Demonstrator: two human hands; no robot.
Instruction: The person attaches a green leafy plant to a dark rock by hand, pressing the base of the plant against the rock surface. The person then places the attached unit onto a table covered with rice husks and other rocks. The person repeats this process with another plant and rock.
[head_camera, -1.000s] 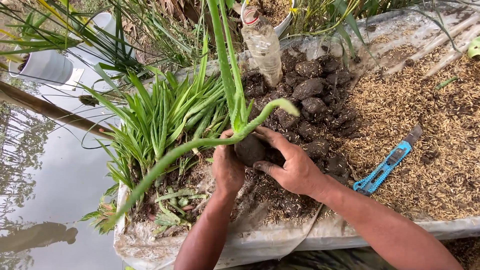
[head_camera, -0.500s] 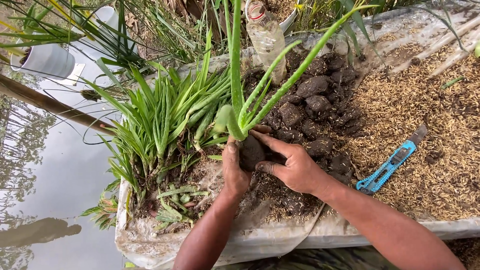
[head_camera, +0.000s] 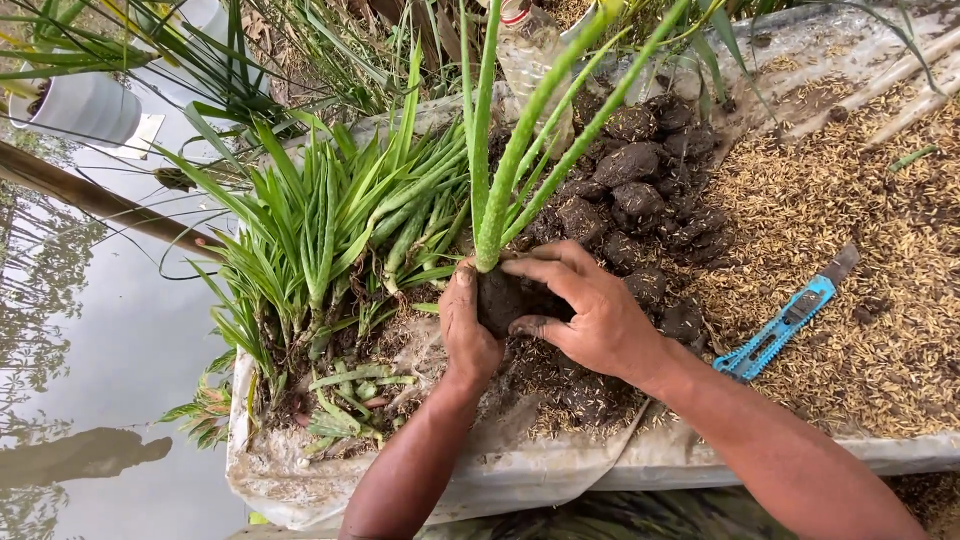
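Raised upright now, aloe plant (head_camera: 520, 150) points up; both hands' fingers (head_camera: 560, 275) clasp its soil ball (head_camera: 505, 300).

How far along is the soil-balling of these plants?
Done: dark soil balls lie piled behind. In hand: left hand and right hand press a soil clump around an upright plant. Left: bare-rooted plants lie heaped alongside.
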